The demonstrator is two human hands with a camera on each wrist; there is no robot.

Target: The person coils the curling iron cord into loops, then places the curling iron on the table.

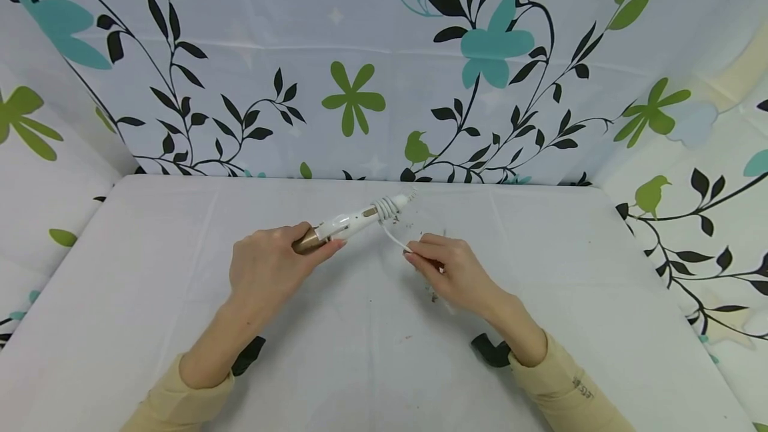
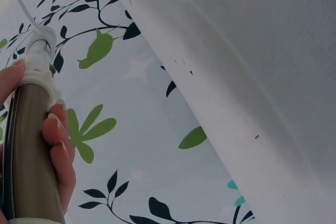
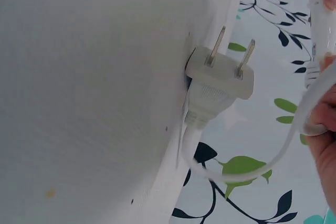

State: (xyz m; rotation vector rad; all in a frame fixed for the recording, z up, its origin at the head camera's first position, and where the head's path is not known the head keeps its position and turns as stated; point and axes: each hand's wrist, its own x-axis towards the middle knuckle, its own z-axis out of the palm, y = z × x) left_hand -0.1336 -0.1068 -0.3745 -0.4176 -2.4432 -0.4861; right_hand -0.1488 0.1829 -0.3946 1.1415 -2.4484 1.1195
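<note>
A white hair styling iron (image 1: 351,222) with a gold-brown end is held above the table, angled up to the right. My left hand (image 1: 267,265) grips it by the gold-brown end; in the left wrist view the fingers wrap this barrel (image 2: 34,150). Several turns of white cord (image 1: 387,207) are wound round its far end. From there a loose stretch of cord runs to my right hand (image 1: 459,275), whose thumb and fingers pinch it. In the right wrist view, the cord's free end carries a white two-pin plug (image 3: 212,85), prongs pointing up in that view.
The table (image 1: 348,359) is covered in white cloth, with small dark bits (image 1: 433,297) scattered on it. A patterned curtain (image 1: 360,32) with leaves and flowers hangs at the back and sides. Black straps (image 1: 495,351) show near both wrists.
</note>
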